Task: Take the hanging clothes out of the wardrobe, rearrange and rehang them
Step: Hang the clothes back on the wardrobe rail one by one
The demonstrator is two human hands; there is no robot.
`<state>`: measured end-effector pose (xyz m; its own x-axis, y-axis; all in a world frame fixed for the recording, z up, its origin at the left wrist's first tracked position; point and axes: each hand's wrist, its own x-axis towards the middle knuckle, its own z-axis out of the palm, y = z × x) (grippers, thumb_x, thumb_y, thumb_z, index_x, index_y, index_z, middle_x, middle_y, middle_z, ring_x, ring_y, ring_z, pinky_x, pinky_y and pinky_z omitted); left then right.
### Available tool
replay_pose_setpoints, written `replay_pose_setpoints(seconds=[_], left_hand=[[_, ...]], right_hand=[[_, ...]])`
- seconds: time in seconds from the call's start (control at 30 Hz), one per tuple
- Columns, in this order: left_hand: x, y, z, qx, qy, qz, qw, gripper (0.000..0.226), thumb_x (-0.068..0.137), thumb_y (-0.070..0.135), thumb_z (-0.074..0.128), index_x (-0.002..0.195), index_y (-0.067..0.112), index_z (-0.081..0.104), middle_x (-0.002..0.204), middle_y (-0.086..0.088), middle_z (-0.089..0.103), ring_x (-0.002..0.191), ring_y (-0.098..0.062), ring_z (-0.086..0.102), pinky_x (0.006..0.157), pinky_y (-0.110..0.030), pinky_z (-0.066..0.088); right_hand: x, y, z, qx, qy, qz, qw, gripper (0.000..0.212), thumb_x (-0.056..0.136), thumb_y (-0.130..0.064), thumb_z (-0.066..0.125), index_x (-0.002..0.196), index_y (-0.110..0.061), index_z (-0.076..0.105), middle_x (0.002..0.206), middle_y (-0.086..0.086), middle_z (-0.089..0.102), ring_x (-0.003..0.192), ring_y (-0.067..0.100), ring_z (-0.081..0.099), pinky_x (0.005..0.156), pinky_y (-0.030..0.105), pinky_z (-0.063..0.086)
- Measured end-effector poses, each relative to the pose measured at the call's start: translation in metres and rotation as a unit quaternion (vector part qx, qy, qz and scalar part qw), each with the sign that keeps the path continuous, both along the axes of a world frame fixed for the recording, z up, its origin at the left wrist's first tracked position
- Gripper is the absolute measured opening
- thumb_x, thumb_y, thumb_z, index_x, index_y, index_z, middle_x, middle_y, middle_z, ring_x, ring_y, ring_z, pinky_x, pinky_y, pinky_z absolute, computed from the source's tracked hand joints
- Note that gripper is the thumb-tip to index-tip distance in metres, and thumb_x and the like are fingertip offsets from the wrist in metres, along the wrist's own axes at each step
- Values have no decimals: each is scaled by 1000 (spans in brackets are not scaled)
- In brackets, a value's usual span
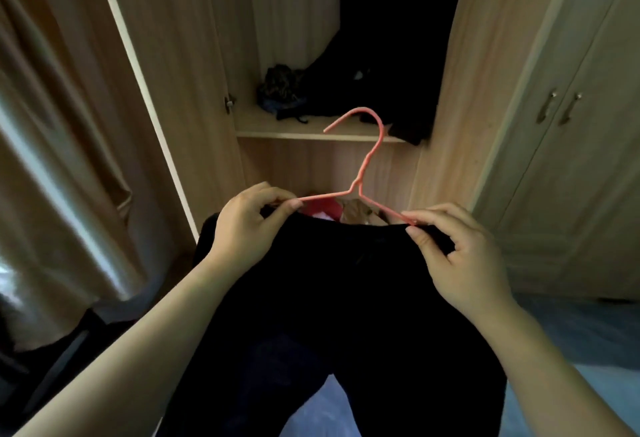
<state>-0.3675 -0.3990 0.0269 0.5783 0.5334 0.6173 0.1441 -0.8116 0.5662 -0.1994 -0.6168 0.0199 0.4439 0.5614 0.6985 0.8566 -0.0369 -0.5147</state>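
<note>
– Bare forearms reach in from the bottom of the view, and between them sags a black, soft-looking garment (pixel 346 298), held up in front of the open light-wood wardrobe (pixel 446 97). What are the hands doing with it?

– Thumb against forefinger, the left hand (pixel 247 225) pinches the left arm of a thin pink hanger (pixel 372 156) together with the garment's top edge. The right hand (pixel 460 253) pinches the hanger's right arm and the cloth in the same way, its other fingers loosely curled. The hook points up towards the wardrobe.

– So how far along is the job?

– Part-way through one item, I'd judge. This piece is out of the wardrobe and is being fitted to its hanger. Whether it sits properly I cannot tell, because the black cloth hides the detail. It is not yet rehung, and no rail shows.

– And the rest?

– Inside the wardrobe, at the upper right, dark clothes (pixel 391 38) hang, so more seems left to take out. A crumpled patterned bundle (pixel 280 90) lies on the wardrobe's wooden shelf (pixel 311 133), and red and tan fabric (pixel 325 208) shows in the compartment beneath. Left of the wardrobe hangs a beige curtain (pixel 52 159). Right of it stands a pale cupboard with closed doors (pixel 571 159).
</note>
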Motion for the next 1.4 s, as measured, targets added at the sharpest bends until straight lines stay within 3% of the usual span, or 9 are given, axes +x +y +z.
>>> replay_pose_setpoints(seconds=[0.13, 0.23, 0.37, 0.6, 0.8, 0.87, 1.03, 1.23, 1.4], left_hand=[[63, 87, 30, 2, -54, 19, 998, 7, 85, 39, 61, 81, 36, 65, 80, 10, 64, 77, -7, 59, 71, -32, 46], [115, 153, 64, 18, -98, 13, 995, 13, 87, 31, 64, 79, 41, 62, 80, 12, 65, 79, -5, 59, 71, -28, 46], [186, 240, 114, 34, -149, 22, 988, 12, 78, 54, 54, 73, 48, 63, 78, 15, 63, 76, -5, 59, 70, -32, 47], [319, 353, 208, 103, -183, 4, 978, 13, 84, 44, 62, 72, 49, 59, 74, 10, 62, 75, -6, 58, 67, -32, 45], [448, 440, 333, 178, -259, -9, 949, 13, 87, 36, 63, 74, 36, 64, 77, 13, 62, 73, -1, 55, 65, -17, 40], [493, 468, 370, 183, -271, -8, 945, 14, 88, 35, 61, 75, 32, 65, 75, 17, 61, 71, 2, 55, 60, -9, 38], [600, 546, 436, 204, -261, 16, 943, 11, 87, 34, 63, 81, 29, 69, 86, 4, 64, 83, -14, 59, 76, -32, 47], [689, 603, 499, 254, -263, 26, 930, 15, 87, 39, 61, 85, 29, 72, 86, 4, 62, 83, -13, 58, 70, -29, 43], [739, 626, 543, 270, -279, 54, 920, 36, 94, 44, 46, 124, 28, 59, 130, -5, 49, 122, -24, 42, 99, -33, 34]], right_hand=[[76, 93, 39, -4, -25, 29, 999, 19, 86, -27, 66, 104, -25, 69, 97, -14, 57, 93, -1, 56, 80, 7, 39], [132, 155, 75, -7, -54, 18, 998, 32, 85, -41, 62, 114, -30, 63, 105, -18, 51, 98, -7, 51, 80, 2, 35], [209, 222, 121, -3, -20, -13, 1000, 50, 78, -53, 56, 125, -38, 50, 109, -21, 48, 98, -6, 50, 76, 9, 39], [328, 333, 193, 69, -56, 16, 996, 34, 85, -42, 58, 118, -42, 55, 121, -28, 56, 115, -10, 48, 87, 3, 35], [440, 422, 305, 209, -204, -65, 954, 31, 86, -30, 63, 117, -34, 61, 114, -22, 60, 103, -12, 53, 76, -1, 37], [479, 450, 342, 241, -222, -94, 940, 24, 85, -32, 65, 108, -36, 66, 104, -20, 65, 86, -6, 57, 69, 2, 39], [572, 520, 421, 214, -221, -134, 942, 9, 85, -29, 66, 93, -34, 67, 71, -13, 63, 52, 2, 54, 54, 18, 43], [656, 579, 502, 209, -210, -204, 933, 7, 86, -30, 64, 88, -37, 63, 88, -5, 68, 71, 16, 61, 73, 32, 52], [686, 606, 574, 214, -227, -274, 910, 10, 89, -32, 61, 98, -33, 65, 106, -2, 67, 99, 23, 61, 81, 29, 47]])
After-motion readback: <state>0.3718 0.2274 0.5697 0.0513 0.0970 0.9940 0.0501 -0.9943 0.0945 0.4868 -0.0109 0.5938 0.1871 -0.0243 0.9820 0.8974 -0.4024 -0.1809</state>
